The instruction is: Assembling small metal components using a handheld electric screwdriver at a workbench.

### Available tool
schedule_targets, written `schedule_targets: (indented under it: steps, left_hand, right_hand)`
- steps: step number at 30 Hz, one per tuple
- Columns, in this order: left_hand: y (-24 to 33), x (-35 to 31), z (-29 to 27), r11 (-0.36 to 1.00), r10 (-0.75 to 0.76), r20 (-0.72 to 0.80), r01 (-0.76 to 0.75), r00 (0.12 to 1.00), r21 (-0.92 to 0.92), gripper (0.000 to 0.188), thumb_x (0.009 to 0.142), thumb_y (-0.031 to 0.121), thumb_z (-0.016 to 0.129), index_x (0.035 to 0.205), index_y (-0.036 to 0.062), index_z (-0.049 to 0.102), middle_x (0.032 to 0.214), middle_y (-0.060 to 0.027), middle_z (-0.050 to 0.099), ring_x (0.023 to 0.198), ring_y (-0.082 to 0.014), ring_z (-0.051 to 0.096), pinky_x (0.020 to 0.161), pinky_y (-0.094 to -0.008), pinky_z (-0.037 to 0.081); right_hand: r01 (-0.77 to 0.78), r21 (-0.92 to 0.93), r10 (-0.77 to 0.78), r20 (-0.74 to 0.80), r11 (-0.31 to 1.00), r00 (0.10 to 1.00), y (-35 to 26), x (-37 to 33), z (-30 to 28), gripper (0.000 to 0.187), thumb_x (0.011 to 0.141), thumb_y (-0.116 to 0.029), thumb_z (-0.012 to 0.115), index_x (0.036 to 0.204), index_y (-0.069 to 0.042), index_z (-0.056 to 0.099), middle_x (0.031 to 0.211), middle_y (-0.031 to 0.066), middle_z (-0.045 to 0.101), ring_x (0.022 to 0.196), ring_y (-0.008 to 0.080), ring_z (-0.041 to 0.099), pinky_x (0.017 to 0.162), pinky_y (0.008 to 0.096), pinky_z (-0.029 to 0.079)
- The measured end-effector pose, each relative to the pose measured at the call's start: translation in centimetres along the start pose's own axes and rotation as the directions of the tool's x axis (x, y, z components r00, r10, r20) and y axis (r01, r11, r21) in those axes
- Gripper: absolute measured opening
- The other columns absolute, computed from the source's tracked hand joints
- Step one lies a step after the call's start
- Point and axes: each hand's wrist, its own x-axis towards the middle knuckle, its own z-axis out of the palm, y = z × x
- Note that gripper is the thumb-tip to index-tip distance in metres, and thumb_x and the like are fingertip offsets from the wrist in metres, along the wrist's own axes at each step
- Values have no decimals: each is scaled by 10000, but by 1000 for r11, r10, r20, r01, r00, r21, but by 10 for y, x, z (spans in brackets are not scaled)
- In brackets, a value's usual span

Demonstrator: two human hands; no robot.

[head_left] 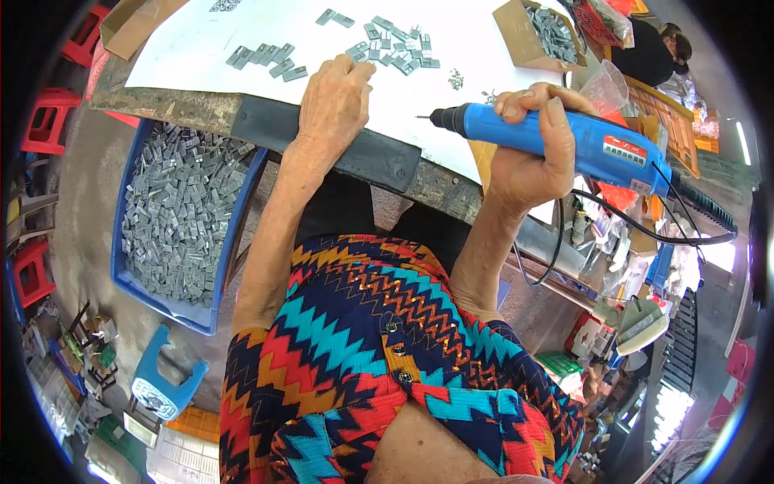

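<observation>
Gripping blue driver point(588, 141) at 2 o'clock, right hand point(532, 149) wrapped round it; likely hefty, rigid, best held mid-barrel; left hand point(334, 101) at 11, fingers bent, can't tell hold

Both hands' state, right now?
Left hand: fingers bent down at the small gray parts; whether it grips one cannot be told.
Right hand: closed, holding the blue power tool.

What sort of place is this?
Looks like a small assembly workshop: a blue bin heaped with small grey pieces sits beside the worktable, more pieces lie on its white covering, and the right hand holds a blue corded power tool, perhaps a screwdriver.
</observation>
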Motion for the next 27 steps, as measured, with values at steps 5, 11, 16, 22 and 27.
schedule_targets:
  steps: [5,11,16,22,27]
  left_hand:
    - [2,0,-2,995,-19,13,20,1000,-99,221,772,43,590,989,-1,602,884,-132,546,819,-272,542,726,-358,450]
    - [2,3,3,1000,-17,-44,17,999,-4,221,765,40,596,982,-2,603,866,-128,538,830,-273,536,733,-360,446]
    - [1,2,4,1000,-20,-49,20,999,-14,204,768,40,594,968,1,605,857,-129,534,828,-275,534,724,-358,445]
    - [4,6,1,999,-15,-60,13,998,-44,166,772,50,589,926,-6,608,831,-128,536,811,-271,532,708,-360,442]
    - [9,6,8,1000,-9,-52,8,999,-20,132,764,52,590,882,-5,604,814,-128,535,800,-279,532,702,-369,438]
  right_hand:
    - [-12,-3,12,-14,1000,1000,1,0,-1,223,731,5,578,931,38,488,649,138,557,533,191,548,567,330,481]
    - [0,-27,0,9,1000,1000,3,-1,-2,226,730,-2,586,930,45,494,651,138,562,540,190,562,569,327,487]
    - [2,-43,-2,6,999,1000,3,-2,-3,232,724,-5,590,933,43,499,641,134,563,539,187,567,570,327,486]
    - [-20,-44,20,-11,999,1000,3,-3,-2,222,726,-3,593,924,38,499,647,129,563,534,184,563,579,323,480]
    - [-16,-48,15,-4,999,1000,2,-3,-2,219,725,1,596,920,35,501,665,126,564,542,182,563,587,319,478]
